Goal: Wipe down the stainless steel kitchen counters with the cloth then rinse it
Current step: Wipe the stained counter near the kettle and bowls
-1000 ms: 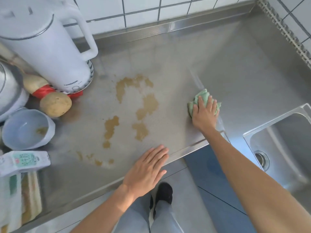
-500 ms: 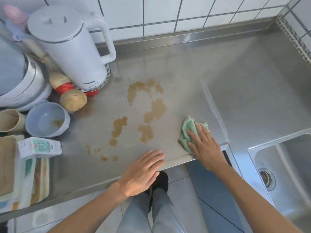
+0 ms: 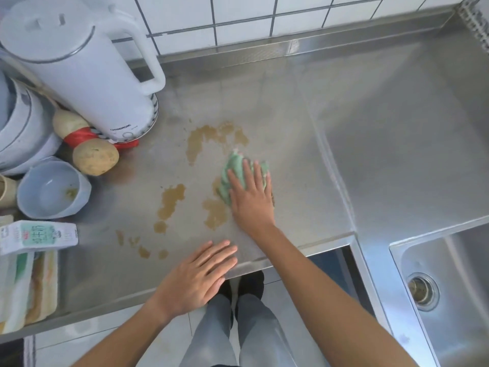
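1. Green cloth [image 3: 234, 176] at frame centre, pinned under flat, spread right hand [image 3: 251, 200], pressing onto brown spills [image 3: 209, 139].
2. Left hand [image 3: 197, 276], open and empty, braces on counter [image 3: 370, 128] edge, lower centre.
3. Sink [image 3: 449, 287] lower right, for rinsing.

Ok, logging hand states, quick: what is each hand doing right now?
Left hand: open, flat on the counter edge, holding nothing.
Right hand: open, fingers spread, pressing the cloth onto the spill.
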`<state>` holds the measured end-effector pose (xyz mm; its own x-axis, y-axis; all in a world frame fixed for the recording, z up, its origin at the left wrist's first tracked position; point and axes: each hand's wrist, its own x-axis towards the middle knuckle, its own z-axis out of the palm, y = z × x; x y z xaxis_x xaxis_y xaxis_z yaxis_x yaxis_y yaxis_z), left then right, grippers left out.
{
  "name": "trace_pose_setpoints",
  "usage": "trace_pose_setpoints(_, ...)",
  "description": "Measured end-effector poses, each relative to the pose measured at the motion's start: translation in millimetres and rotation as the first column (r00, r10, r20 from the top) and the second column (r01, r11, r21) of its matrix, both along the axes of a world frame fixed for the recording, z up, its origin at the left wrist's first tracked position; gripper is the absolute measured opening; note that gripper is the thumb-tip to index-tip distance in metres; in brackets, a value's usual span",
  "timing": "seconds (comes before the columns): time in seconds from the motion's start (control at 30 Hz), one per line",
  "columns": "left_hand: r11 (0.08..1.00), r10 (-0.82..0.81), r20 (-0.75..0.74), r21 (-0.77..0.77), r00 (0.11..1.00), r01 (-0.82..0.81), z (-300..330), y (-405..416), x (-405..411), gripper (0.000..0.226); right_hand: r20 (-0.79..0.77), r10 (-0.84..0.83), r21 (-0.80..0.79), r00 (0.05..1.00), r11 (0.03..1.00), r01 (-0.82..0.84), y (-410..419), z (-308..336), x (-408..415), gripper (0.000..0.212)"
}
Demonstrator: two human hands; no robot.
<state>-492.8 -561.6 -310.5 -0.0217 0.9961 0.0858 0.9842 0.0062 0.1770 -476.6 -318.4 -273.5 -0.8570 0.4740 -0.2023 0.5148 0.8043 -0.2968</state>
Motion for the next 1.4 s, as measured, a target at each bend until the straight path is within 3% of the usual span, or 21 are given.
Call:
trace_pose_setpoints(0.1, 1.0, 0.004, -0.018, 0.007, 1.0, -0.004, -1.6, -0.5, 0.2, 0.049, -0.013, 0.257, 0.045, 0.966, 0.966, -0.256, 4.6, -1.1, 56.7, 0.048)
trace_pose_setpoints(0.2, 1.0, 0.0, -0.014, 0.007, 1.0, 0.0, -3.7, -2.5, 0.2, 0.051, 0.045, 0.34, 0.086, 0.939, 0.935, -0.343, 45.7, 1.0, 107.6, 0.05)
trace_pose_setpoints(0.27, 1.0, 0.001, -0.005, 0.003, 1.0, -0.001, -6.1, -3.6, -0.1, 0.052, 0.092, 0.257, 0.082, 0.962, 0.961, -0.265, 77.0, 6.2, 121.7, 0.052)
trace_pose_setpoints(0.37, 1.0, 0.005, 0.036, 0.012, 0.999, -0.006, -6.7, -2.4, -0.4, 0.052, 0.067, -0.001, 0.042, 0.998, 0.999, -0.002, 104.6, 9.0, 102.5, 0.049)
trace_pose_setpoints(0.5, 1.0, 0.004, 0.107, 0.028, 0.994, -0.007, -4.4, -0.2, 0.2, 0.048, 0.061, -0.328, 0.064, 0.943, 0.944, 0.324, 84.6, 6.4, 21.9, 0.05)
trace_pose_setpoints(0.63, 0.999, 0.0, 0.143, 0.031, 0.99, -0.005, -4.4, -0.7, -1.4, 0.046, -0.006, -0.124, 0.038, 0.992, 0.992, 0.124, 10.3, 3.9, -18.0, 0.048)
trace_pose_setpoints(0.77, 0.999, 0.01, 0.223, 0.044, 0.975, -0.02, 2.2, 0.9, -5.2, 0.042, -0.012, 0.16, -0.035, 0.987, 0.987, -0.16, -28.5, 4.2, 32.7, 0.046)
trace_pose_setpoints(0.83, 0.997, 0.011, 0.312, 0.072, 0.95, -0.035, 8.0, -2.6, -8.0, 0.035, 0.019, 0.22, -0.053, 0.975, 0.974, -0.219, -23.1, 7.8, 74.8, 0.047)
trace_pose_setpoints(0.9, 0.992, -0.006, 0.376, 0.118, 0.926, -0.042, 15.7, -12.3, -9.8, 0.026, 0.048, 0.159, -0.052, 0.986, 0.986, -0.156, -12.3, 13.4, 113.4, 0.048)
trace_pose_setpoints(1.0, 0.983, 0.007, 0.445, 0.163, 0.896, -0.089, 30.6, -43.6, -13.7, 0.021, 0.079, -0.09, -0.075, 0.993, 0.992, 0.096, -4.0, 18.9, 132.0, 0.048)
trace_pose_setpoints(1.17, 0.925, 0.267, 0.516, 0.099, 0.814, -0.367, 44.1, -113.7, -39.7, 0.014, 0.08, -0.458, 0.02, 0.886, 0.889, 0.458, -36.2, 12.6, 60.6, 0.048)
trace_pose_setpoints(1.27, 0.848, 0.427, 0.502, 0.066, 0.752, -0.525, 40.5, -147.9, -63.6, 0.015, 0.082, -0.415, 0.027, 0.906, 0.91, 0.415, -74.0, 9.4, 18.1, 0.049)
trace_pose_setpoints(1.4, 0.801, 0.495, 0.356, 0.167, 0.793, -0.575, 28.2, -169.1, -92.5, 0.02, 0.04, -0.211, -0.023, 0.977, 0.977, 0.212, -130.8, 8.1, 26.1, 0.053)
